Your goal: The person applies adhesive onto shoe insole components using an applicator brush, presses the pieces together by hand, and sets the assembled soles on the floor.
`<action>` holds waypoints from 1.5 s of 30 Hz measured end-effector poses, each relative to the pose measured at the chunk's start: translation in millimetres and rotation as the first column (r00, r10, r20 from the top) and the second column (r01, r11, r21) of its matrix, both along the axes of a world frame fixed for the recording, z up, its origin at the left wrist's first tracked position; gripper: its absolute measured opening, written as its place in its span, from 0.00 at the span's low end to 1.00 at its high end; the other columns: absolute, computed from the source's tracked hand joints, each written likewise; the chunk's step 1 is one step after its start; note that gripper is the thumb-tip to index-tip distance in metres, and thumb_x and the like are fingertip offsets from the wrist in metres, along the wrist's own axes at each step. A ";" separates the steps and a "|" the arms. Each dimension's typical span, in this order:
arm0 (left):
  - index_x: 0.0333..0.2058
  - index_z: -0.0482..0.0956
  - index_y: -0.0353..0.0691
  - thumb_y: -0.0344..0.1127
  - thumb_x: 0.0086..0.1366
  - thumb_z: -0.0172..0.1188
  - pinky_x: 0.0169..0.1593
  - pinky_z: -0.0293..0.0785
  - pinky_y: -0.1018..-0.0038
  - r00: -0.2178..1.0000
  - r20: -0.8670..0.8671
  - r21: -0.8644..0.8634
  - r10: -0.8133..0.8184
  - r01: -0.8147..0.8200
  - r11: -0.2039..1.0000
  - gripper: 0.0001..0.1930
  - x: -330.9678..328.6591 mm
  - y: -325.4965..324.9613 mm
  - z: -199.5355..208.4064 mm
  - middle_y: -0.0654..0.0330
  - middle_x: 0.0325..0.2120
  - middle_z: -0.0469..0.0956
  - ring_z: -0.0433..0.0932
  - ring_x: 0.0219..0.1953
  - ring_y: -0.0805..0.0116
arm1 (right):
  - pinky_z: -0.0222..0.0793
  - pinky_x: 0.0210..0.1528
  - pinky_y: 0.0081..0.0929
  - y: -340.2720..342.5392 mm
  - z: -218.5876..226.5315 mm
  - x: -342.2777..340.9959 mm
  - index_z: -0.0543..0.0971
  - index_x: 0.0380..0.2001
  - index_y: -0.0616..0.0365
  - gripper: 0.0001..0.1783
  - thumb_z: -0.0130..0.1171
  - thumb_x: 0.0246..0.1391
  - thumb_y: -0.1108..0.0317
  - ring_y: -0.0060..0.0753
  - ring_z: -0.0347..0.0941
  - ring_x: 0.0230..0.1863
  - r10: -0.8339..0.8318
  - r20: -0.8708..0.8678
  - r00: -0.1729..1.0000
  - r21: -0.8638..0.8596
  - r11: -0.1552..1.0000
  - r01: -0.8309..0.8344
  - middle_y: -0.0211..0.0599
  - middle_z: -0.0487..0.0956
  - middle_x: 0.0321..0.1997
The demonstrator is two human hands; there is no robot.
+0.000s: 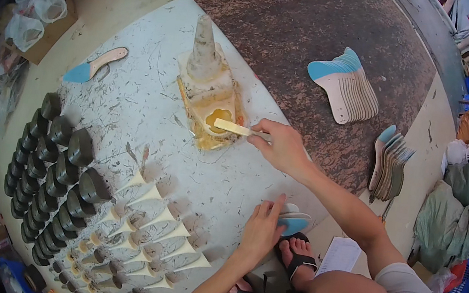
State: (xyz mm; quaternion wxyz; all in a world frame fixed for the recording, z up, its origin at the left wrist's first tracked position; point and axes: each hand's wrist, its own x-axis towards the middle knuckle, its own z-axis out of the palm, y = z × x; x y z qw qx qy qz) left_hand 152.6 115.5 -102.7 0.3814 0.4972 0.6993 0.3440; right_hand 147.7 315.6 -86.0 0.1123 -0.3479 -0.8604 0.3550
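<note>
My right hand (282, 146) is closed around the handle of a flat brush (236, 128). The brush's pale end reaches over the opening of a glue-crusted pot (201, 94) with yellow glue (222, 115) inside. Behind that opening, a grey, crusted cone (203, 51) rises from the same pot. Near the table's front edge, my left hand (261, 229) grips a small stack of shoe insoles (293, 221), blue and white at the visible end. The fingers cover the rest of the insoles.
Dark heel-shaped blocks (66, 170) stand in rows at left, beside flared cream pieces (170, 231). A stack of blue-and-beige insoles (349, 91) lies on the brown mottled sheet (302, 17). Another stack (389, 163) is at right; one insole (96, 65) lies far left.
</note>
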 end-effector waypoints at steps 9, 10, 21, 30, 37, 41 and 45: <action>0.42 0.78 0.35 0.26 0.62 0.57 0.41 0.74 0.71 0.940 0.180 0.003 0.289 -0.294 0.956 0.10 -25.0 -16.7 3.4 0.55 0.32 0.78 0.79 0.34 0.62 | 0.72 0.35 0.39 6.4 -35.0 3.8 0.81 0.32 0.57 0.13 0.63 0.50 0.59 0.44 0.79 0.32 -0.033 -0.057 0.998 -0.239 0.971 0.018 0.45 0.82 0.29; 0.42 0.78 0.35 0.26 0.62 0.57 0.41 0.74 0.71 0.941 0.172 0.001 0.291 -0.295 0.955 0.10 -29.9 -21.1 2.6 0.55 0.32 0.78 0.79 0.34 0.62 | 0.72 0.36 0.38 6.2 -32.1 2.9 0.82 0.32 0.58 0.13 0.63 0.50 0.60 0.43 0.79 0.33 -0.054 -0.139 0.989 -0.310 0.951 0.009 0.45 0.82 0.29; 0.52 0.74 0.37 0.25 0.58 0.60 0.48 0.75 0.69 0.966 -0.065 0.203 0.251 -0.233 0.951 0.21 -18.5 -8.4 9.2 0.51 0.48 0.74 0.76 0.49 0.56 | 0.71 0.33 0.35 1.3 -17.7 -3.6 0.83 0.32 0.59 0.13 0.62 0.50 0.59 0.40 0.78 0.29 -0.081 -0.017 0.997 -0.244 0.967 0.075 0.44 0.82 0.28; 0.41 0.81 0.34 0.25 0.59 0.61 0.45 0.74 0.76 0.858 0.425 -0.172 0.288 -0.236 0.956 0.10 -29.0 -37.0 47.1 0.54 0.37 0.83 0.79 0.42 0.69 | 0.60 0.23 0.23 7.0 -26.7 8.1 0.81 0.27 0.61 0.16 0.59 0.56 0.57 0.21 0.64 0.20 -0.124 -0.120 0.985 -0.633 0.774 0.020 0.29 0.74 0.20; 0.42 0.80 0.29 0.28 0.65 0.58 0.43 0.74 0.79 0.571 0.418 -0.050 0.707 -0.762 0.645 0.09 -100.8 -74.0 64.2 0.57 0.36 0.82 0.77 0.38 0.75 | 0.45 0.18 0.13 -5.3 5.4 15.3 0.79 0.35 0.59 0.18 0.54 0.62 0.54 0.10 0.53 0.18 -0.360 -0.119 0.925 -0.970 0.243 -0.030 0.24 0.70 0.22; 0.43 0.79 0.27 0.29 0.66 0.57 0.41 0.73 0.80 0.524 0.391 0.029 0.757 -0.829 0.559 0.11 -138.1 -65.1 52.2 0.60 0.33 0.80 0.75 0.35 0.77 | 0.44 0.18 0.14 -12.4 6.0 14.6 0.78 0.39 0.61 0.16 0.54 0.62 0.57 0.13 0.51 0.18 -0.026 -0.148 0.989 -0.967 0.211 -0.139 0.27 0.68 0.23; 0.43 0.78 0.28 0.32 0.68 0.56 0.37 0.71 0.81 0.570 0.335 0.086 0.750 -0.811 0.578 0.12 -154.9 -54.1 25.8 0.63 0.31 0.78 0.72 0.31 0.80 | 0.44 0.18 0.15 -6.1 19.2 14.3 0.77 0.39 0.62 0.17 0.53 0.63 0.57 0.13 0.50 0.18 -0.382 -0.228 0.896 -0.969 0.181 -0.169 0.27 0.68 0.23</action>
